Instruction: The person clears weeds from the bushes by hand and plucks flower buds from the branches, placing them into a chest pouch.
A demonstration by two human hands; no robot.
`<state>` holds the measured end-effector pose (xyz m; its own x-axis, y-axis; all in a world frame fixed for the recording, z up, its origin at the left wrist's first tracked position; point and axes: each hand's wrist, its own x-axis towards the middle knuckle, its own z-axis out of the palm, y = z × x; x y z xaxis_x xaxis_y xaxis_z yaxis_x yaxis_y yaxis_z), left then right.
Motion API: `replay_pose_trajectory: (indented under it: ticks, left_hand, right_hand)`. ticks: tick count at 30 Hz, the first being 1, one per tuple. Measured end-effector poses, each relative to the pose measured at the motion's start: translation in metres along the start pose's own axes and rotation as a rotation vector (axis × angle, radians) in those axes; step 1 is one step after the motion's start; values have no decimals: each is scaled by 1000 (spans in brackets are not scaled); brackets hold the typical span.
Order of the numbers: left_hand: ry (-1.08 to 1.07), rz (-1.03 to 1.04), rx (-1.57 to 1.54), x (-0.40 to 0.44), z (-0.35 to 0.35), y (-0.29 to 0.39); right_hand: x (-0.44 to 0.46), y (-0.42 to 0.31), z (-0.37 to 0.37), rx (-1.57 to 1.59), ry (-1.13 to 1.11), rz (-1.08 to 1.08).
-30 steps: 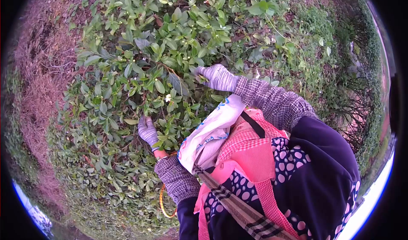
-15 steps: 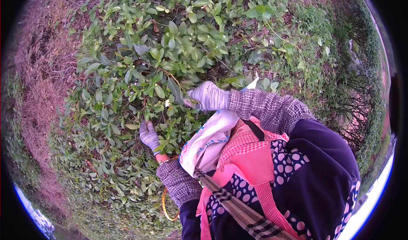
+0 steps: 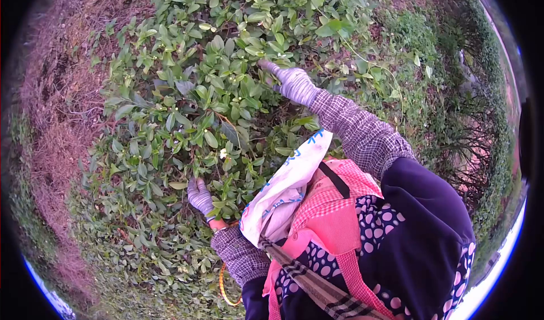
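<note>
The head view shows a leafy bush (image 3: 170, 116) filling the centre of the frame, with brown ground (image 3: 62, 105) along the left. The right hand (image 3: 294, 85), in a pale glove, is above centre, its fingers extended at the leaves; whether they pinch anything, I cannot tell. The left hand (image 3: 200, 196), also gloved, is lower and left of centre, fingers among the leaves, bare fingertips showing; its grip cannot be told either. A white flower (image 3: 223, 153) sits between the hands, nearer the left one. A white bag (image 3: 283, 187) lies against the pink apron (image 3: 334, 224), right of the left hand.
</note>
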<state>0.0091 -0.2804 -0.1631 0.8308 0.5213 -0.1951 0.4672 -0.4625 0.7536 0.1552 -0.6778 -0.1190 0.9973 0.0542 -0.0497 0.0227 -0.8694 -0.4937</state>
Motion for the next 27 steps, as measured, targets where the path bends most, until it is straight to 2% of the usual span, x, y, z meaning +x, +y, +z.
replay_pose_trajectory:
  ticks: [2, 4, 7, 9, 10, 12, 16, 18, 20, 22, 25, 27]
  left_hand:
    - [-2, -2, -12, -3, 0, 5]
    - [10, -53, -18, -3, 0, 8]
    - [4, -52, -41, 0, -2, -3]
    - [8, -57, -11, -4, -1, 9]
    - [6, -55, -16, -5, 1, 9]
    - [29, -63, -65, -4, 1, 6]
    - [-9, -54, -73, -1, -2, -5]
    - [12, -71, -68, -3, 0, 4]
    - [-23, -67, -53, -3, -3, 3]
    - [14, -87, -54, -4, -3, 3]
    - [-2, -19, -50, -3, -4, -2]
    - [30, -14, -60, -4, -3, -5]
  right_hand:
    - [9, 7, 15, -66, -74, -134]
    - [-2, 3, 11, -15, -22, -73]
    - [-36, -23, -27, 119, 38, -126]
    - [-41, -25, -45, 459, 129, -66]
    - [-30, -14, -47, 614, 94, 153]
    - [7, 28, -29, 568, 249, 209]
    - [81, 61, -33, 366, 348, 335]
    - [115, 60, -43, 223, 375, 274]
    - [149, 61, -50, 259, 279, 268]
    - [179, 59, -52, 385, 281, 320]
    - [207, 33, -61, 412, 180, 293]
    - [209, -9, -59, 327, 8, 0]
